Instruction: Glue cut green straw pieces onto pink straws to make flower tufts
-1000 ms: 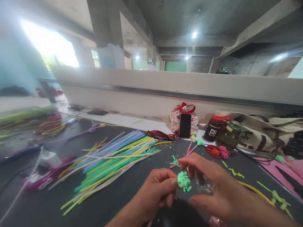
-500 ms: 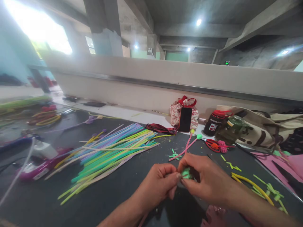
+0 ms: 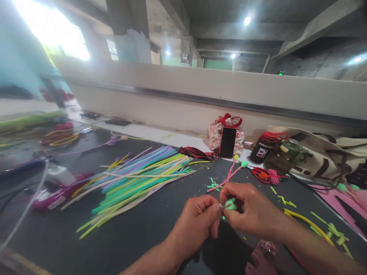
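Note:
A small mint-green fuzzy ball (image 3: 230, 204), seemingly of bent pipe cleaner, sits between the fingers of my right hand (image 3: 252, 206), which curl closed around it. Beside it, my left hand (image 3: 199, 217) pinches thumb against forefinger at the ball's near-left side; what those fingertips hold is hidden. Just beyond my hands lie two pink pipe-cleaner stems, one tipped with a green knob (image 3: 244, 164) and one with a yellow knob (image 3: 236, 157). Short green cut pieces (image 3: 213, 185) are scattered by the stems.
Long pastel pipe cleaners (image 3: 137, 181) spread across the dark table to the left, near a purple glue gun (image 3: 54, 196). Behind stand a phone (image 3: 228, 142), a black bottle (image 3: 262, 149) and a green jug (image 3: 283, 156). Red-handled pliers (image 3: 259, 175) and yellow-green scraps (image 3: 332, 231) lie right.
The view has shifted slightly, so the table things sit a little further right. My hands stay together at the green ball, with small finger movements and a bit more of it showing.

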A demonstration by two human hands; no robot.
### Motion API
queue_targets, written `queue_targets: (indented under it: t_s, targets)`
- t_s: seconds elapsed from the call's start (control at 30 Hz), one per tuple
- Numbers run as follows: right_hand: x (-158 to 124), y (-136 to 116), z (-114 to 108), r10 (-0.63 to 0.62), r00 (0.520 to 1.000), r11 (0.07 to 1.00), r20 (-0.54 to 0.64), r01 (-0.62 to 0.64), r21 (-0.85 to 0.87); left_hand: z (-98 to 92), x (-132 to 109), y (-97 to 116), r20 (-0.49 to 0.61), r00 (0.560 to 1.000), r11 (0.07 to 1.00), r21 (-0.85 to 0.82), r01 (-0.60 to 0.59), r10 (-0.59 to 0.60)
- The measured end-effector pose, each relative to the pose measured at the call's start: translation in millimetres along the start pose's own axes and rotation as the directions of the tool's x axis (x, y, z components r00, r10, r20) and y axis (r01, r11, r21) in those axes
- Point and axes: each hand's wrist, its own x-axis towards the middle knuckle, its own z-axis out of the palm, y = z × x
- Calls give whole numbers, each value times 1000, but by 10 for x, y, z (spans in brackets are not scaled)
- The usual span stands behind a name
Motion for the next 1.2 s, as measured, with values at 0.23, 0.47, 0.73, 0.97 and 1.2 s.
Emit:
queue_targets:
  t_s: [0.23,0.47,0.73,0.97,1.2]
  targets:
    - [27,17,11,22,999,999,30,-23,28,-9,10,-29,16,1000,1000,28,12,-12]
    - [18,21,17,50,997,996,53,-54,65,-10,1,-19,11,1000,998,58,1,-2]
    - [13,37,31,33,998,998,48,-35,46,-26,20,-32,20,999,997,69,33,-34]
    - [8,143,24,-83,997,996,-5,83,31,-53,60,32,72,993,994,-56,97,-93]
    - [-45,144,35,-126,992,992,14,125,34,-93,71,25,74,989,989,-63,133,-128]
